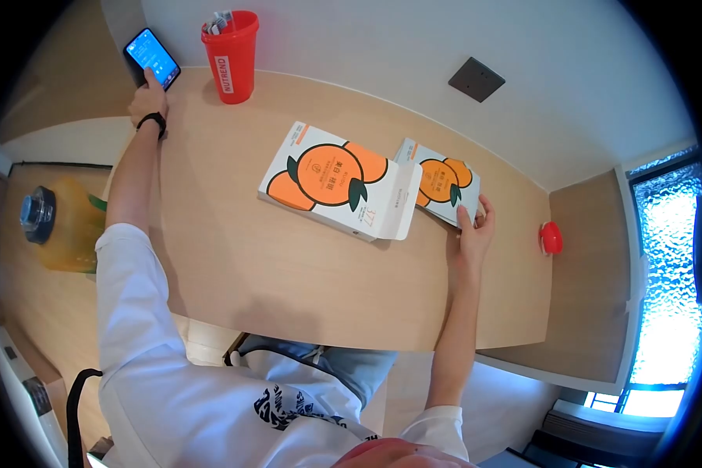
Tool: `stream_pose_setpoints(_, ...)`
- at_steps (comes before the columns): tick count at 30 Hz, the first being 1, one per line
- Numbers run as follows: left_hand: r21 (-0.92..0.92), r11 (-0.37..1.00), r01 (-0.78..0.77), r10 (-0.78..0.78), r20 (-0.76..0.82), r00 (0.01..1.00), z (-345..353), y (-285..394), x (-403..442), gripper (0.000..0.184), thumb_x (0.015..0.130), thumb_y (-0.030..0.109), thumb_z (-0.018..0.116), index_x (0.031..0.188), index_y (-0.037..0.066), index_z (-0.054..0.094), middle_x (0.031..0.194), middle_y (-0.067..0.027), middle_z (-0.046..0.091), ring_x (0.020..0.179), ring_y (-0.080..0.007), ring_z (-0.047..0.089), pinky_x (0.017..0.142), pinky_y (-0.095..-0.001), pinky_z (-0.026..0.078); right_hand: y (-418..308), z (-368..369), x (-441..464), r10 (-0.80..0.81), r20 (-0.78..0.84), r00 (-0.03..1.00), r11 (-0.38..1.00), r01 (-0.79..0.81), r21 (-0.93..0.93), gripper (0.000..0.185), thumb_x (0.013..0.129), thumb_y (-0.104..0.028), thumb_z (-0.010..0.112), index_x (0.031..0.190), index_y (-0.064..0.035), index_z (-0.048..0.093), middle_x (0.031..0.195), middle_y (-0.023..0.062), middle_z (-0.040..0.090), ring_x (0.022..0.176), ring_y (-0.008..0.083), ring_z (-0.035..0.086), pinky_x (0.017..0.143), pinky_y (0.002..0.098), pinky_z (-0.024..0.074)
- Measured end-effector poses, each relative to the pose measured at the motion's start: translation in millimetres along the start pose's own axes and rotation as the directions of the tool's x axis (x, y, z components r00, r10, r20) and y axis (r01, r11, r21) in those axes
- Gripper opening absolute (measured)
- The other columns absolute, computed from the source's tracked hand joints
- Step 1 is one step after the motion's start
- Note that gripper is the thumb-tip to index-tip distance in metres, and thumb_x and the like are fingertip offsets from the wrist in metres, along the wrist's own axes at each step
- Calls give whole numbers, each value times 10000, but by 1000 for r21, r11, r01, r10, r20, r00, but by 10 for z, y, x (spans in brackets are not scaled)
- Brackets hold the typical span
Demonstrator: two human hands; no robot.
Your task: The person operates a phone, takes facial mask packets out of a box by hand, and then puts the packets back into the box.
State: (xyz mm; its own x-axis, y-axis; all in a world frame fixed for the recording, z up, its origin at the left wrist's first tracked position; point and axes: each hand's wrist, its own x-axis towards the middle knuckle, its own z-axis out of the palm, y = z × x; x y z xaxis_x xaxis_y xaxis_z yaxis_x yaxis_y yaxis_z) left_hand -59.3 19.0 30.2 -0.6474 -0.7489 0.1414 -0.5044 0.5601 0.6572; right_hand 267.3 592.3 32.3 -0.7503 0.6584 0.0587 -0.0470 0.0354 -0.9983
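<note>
Wooden desk [288, 273]; right grip [476, 228] pinching pale, orange-printed packet [444, 181]; left grip [148, 100] holding lit phone [150, 51].

Box [324, 175] between left fingers [150, 76] and right fingers [465, 219], on the table [327, 292].
The phone [152, 53] is under the left fingers, the cup [238, 58] just right of them, the jug [69, 230] left and nearer. At the right fingers are the packets [446, 178], left edge hidden by the box's flap [400, 210]; farther back, the wall socket [476, 79].

Passing room along near tabletop [304, 269], white box [327, 179] mid-table, red cup [234, 66] farther left.
</note>
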Motion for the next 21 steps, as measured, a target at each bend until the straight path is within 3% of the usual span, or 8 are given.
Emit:
stream_pose_setpoints(4, -143, 990, -1, -7, -58, 998, -44, -5, -50, 702, 955, 657, 227, 1223, 202, 691, 1152, -142, 701, 1122, -363, 629, 937, -487, 479, 61, -38, 66, 25, -6, 1000, 1000, -25, 2, 445, 931, 33, 599, 1349, -23, 456, 1098, 96, 607, 971, 171, 625, 798, 310, 542)
stream_pose_setpoints(9, -272, 962, -18, -25, -152, 988, 9, -48, -60, 625, 963, 563, 279, 1139, 142, 706, 1118, -177, 696, 1080, -396, 632, 906, -509, 478, 133, -122, 124, 29, 10, 1000, 993, -30, 115, 362, 936, 23, 595, 1287, 29, 506, 1095, 98, 610, 973, 167, 619, 803, 296, 533)
stream_pose_setpoints(12, -296, 953, -57, 8, -164, 986, 10, -51, -39, 596, 961, 536, 298, 1136, 132, 700, 1123, -181, 693, 1075, -401, 631, 903, -510, 478, 154, -137, 150, -63, -93, 994, 995, 56, -84, 316, 940, 20, 587, 1248, 38, 520, 1095, 105, 613, 977, 162, 605, 824, 303, 525)
stream_pose_setpoints(15, -273, 961, -38, -1, -141, 990, -25, -16, -94, 593, 958, 537, 308, 1154, 131, 692, 1135, -173, 691, 1083, -397, 631, 911, -504, 479, 130, -133, 124, -256, -118, 959, 967, 256, -17, 286, 941, 23, 577, 1222, 38, 524, 1102, 108, 615, 983, 158, 594, 846, 313, 521)
stream_pose_setpoints(18, -229, 973, -33, 6, -120, 993, -42, -13, -119, 595, 950, 552, 327, 1168, 133, 689, 1149, -158, 691, 1095, -386, 630, 923, -493, 480, -31, -115, 59, -210, -110, 971, 974, 218, 59, 275, 936, 15, 586, 1206, 26, 532, 1107, 95, 615, 988, 154, 594, 864, 317, 514)
stream_pose_setpoints(21, -193, 976, -97, 73, -129, 989, -43, 1, -121, 586, 937, 572, 375, 1180, 139, 687, 1160, -136, 695, 1105, -366, 634, 930, -478, 482, -65, -131, 69, 4, -48, 999, 980, 6, 198, 245, 915, 48, 592, 1157, 48, 554, 1057, 104, 633, 934, 169, 612, 806, 299, 520)
